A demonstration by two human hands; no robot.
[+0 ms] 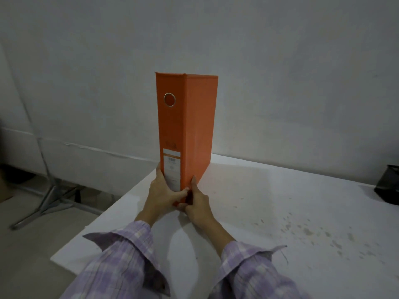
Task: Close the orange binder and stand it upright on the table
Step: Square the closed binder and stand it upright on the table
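Note:
The orange binder (185,126) is closed and stands upright on the white table (269,212), near the table's far left corner. Its spine faces me, with a metal-ringed finger hole near the top and a white label low down. My left hand (162,193) wraps the bottom of the spine from the left side. My right hand (197,205) holds the bottom right edge, fingers against the cover. Both hands touch each other at the base of the binder. The binder's very bottom is hidden behind my fingers.
A black mesh container (388,184) sits at the table's right edge. A metal stand with splayed legs (49,195) is on the floor to the left. A white wall rises right behind the table. The table surface shows scattered stains on the right.

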